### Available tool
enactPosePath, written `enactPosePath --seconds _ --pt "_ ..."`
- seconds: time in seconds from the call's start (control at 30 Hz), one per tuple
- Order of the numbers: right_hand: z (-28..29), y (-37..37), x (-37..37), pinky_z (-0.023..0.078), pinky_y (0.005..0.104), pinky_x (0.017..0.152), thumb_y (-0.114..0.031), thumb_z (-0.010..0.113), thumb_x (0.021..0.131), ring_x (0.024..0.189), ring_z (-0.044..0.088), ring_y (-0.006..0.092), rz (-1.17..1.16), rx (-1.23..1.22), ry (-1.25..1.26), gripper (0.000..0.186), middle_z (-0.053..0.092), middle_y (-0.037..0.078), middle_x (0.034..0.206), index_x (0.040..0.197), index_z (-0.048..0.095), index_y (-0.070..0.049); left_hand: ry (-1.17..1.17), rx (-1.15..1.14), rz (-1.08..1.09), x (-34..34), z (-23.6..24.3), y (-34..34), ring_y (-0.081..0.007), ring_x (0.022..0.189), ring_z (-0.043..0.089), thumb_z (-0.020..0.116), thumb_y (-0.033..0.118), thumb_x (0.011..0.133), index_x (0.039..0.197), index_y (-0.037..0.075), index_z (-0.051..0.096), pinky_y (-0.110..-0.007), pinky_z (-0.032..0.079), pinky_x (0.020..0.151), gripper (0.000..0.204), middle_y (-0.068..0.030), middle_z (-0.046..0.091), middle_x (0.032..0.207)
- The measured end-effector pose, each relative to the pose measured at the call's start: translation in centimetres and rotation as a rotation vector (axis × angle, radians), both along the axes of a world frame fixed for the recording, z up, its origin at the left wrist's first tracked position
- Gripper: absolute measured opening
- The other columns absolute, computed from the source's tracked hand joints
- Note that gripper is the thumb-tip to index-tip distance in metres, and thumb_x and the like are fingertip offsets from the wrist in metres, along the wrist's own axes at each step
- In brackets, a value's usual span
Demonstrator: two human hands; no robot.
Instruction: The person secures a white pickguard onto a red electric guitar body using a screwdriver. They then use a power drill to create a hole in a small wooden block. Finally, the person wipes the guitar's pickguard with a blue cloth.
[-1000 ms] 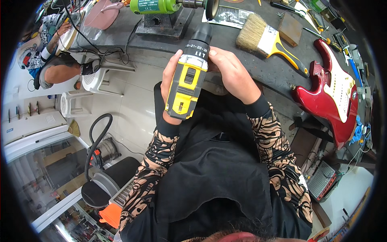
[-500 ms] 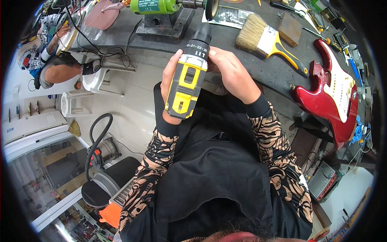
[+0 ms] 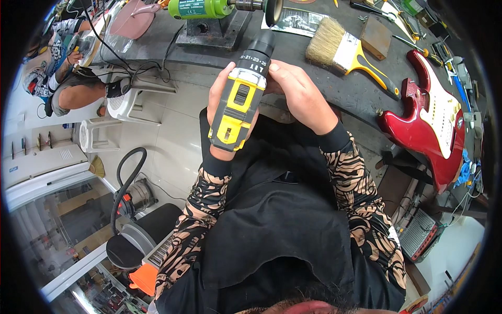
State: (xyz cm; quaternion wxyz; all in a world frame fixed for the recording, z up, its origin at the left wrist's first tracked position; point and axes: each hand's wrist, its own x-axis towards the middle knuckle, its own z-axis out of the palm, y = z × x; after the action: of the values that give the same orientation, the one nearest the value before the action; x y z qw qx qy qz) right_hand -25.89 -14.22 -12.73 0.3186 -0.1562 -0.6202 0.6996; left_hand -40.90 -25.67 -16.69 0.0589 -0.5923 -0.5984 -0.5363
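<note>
A yellow and black cordless drill (image 3: 236,111) is held up in front of my apron at the bench edge, its dark chuck pointing away from me. My left hand (image 3: 216,93) is closed around it from the left and below, mostly hidden by its body. Against the right side of the drill's numbered collar, my right hand (image 3: 303,98) presses with its thumb, while its other fingers curl underneath out of sight. Beyond the chuck is a green bench grinder (image 3: 201,9) with a dark wheel.
On the dark workbench (image 3: 293,49) lie a wide brush (image 3: 340,48), a brown block (image 3: 376,37) and a red guitar body (image 3: 418,112) with a white pickguard. A seated person (image 3: 68,78) is at the far left, near white stools (image 3: 123,104). A vacuum cleaner (image 3: 138,196) stands on the floor.
The drill has turned slightly in my hands, its rear end swinging a little left. The numbered collar shows slightly different markings. Both hands keep nearly the same place.
</note>
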Motion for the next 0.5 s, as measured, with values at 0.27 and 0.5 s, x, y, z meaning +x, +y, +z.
enactPosePath --seconds 0.27,0.5 --pt "0.05 -0.13 -0.11 0.058 0.0347 0.089 -0.028 0.043 0.117 0.095 0.072 0.0196 -0.005 -0.027 0.004 0.040 0.074 0.012 0.105 0.115 0.065 0.006 -0.037 -0.093 -0.037 -0.05 0.25 -0.37 -0.0301 0.141 0.053 0.077 0.003 0.089 0.156 0.000 0.041 -0.041 0.041 0.120 0.077 -0.0191 0.047 0.159" --pt "-0.71 0.41 -0.45 0.057 0.0322 0.088 -0.029 0.046 0.117 0.095 0.071 0.0168 0.033 -0.027 -0.021 0.040 0.075 0.010 0.102 0.117 0.066 0.006 -0.213 -0.005 -0.086 -0.48 -0.62 0.33 -0.0328 0.140 0.057 0.080 0.006 0.088 0.148 0.000 0.052 -0.040 0.046 0.117 0.067 -0.0187 0.051 0.155"
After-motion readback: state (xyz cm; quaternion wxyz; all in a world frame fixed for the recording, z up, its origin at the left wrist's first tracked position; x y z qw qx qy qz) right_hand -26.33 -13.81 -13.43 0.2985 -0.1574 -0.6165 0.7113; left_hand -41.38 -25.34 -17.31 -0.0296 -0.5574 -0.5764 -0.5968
